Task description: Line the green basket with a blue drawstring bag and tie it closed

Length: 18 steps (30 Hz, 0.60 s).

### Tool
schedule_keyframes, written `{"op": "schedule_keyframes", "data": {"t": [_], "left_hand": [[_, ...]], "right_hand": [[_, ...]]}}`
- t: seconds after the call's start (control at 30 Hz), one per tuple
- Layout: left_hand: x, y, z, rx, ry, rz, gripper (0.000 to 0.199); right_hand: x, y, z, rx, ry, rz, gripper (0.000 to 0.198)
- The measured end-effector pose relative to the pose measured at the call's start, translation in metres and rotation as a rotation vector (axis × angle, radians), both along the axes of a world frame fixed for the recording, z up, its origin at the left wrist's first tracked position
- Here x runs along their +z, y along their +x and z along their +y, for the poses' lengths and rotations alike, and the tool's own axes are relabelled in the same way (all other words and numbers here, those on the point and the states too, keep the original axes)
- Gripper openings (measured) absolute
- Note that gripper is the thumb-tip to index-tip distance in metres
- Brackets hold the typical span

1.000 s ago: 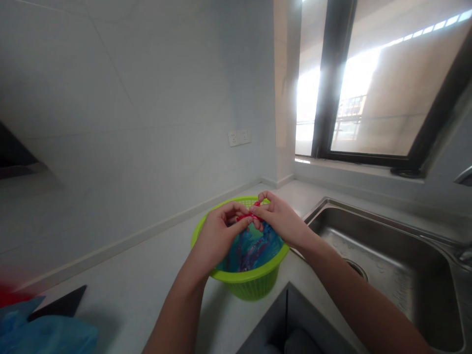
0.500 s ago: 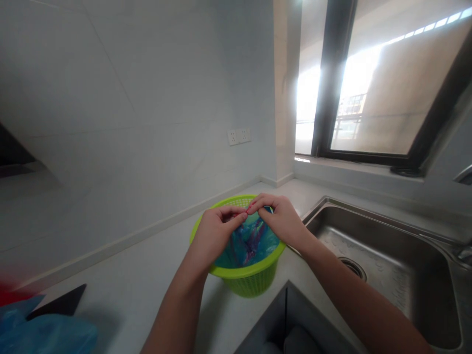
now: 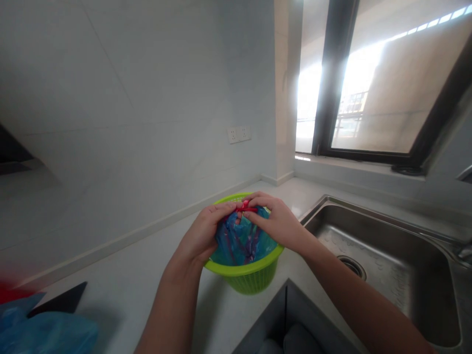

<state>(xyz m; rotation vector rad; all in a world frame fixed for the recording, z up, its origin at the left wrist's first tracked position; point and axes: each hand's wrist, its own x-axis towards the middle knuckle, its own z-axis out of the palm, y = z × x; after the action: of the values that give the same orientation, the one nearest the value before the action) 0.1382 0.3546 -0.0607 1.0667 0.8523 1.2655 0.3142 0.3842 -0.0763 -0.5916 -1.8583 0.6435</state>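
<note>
Between both hands, over a green basket (image 3: 246, 278) on the pale counter (image 3: 121, 290): a blue bag (image 3: 239, 241) gathered at its top, with a red tie (image 3: 244, 208) at the gathered neck. Left hand (image 3: 201, 236) curled close on the bag's left side, fingers bent inward toward the tie, thumb against the blue plastic. Right hand (image 3: 278, 221) closed likewise from the other side, fingertips (image 3: 254, 201) pinching at the red tie, knuckles raised. Both hands narrow, fingers nearly meeting over the knot; cannot tell exactly which fingers grip the tie and which only press the bag. Bag seated inside the basket, its bulk filling the mesh bowl, dark streaks showing through the plastic.

Just beyond the right hand and forearm, a steel sink (image 3: 391, 255) set into the counter, drain (image 3: 352, 265) visible near the wrist. Below both forearms, a dark opening (image 3: 291, 314) at the counter's near edge. Well apart from the left hand, at the far lower corner, another heap of blue plastic (image 3: 44, 329) with something red (image 3: 11, 292) and a dark flat piece (image 3: 61, 302) beside it. Behind the hands, a pale wall with a double socket (image 3: 239, 134); beyond the right hand, a window (image 3: 383, 83) with a dark frame, bright outside.
</note>
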Motion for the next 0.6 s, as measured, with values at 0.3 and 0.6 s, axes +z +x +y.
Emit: {"op": "schedule_keyframes", "data": {"t": [0.3, 0.6], "left_hand": [[0.0, 0.0, -0.001, 0.154, 0.086, 0.098, 0.024], [0.007, -0.028, 0.015, 0.594, 0.295, -0.187, 0.025]], "right_hand": [[0.0, 0.004, 0.003, 0.024, -0.087, 0.169, 0.028], [-0.01, -0.003, 0.018, 0.016, -0.458, 0.849, 0.016]]}}
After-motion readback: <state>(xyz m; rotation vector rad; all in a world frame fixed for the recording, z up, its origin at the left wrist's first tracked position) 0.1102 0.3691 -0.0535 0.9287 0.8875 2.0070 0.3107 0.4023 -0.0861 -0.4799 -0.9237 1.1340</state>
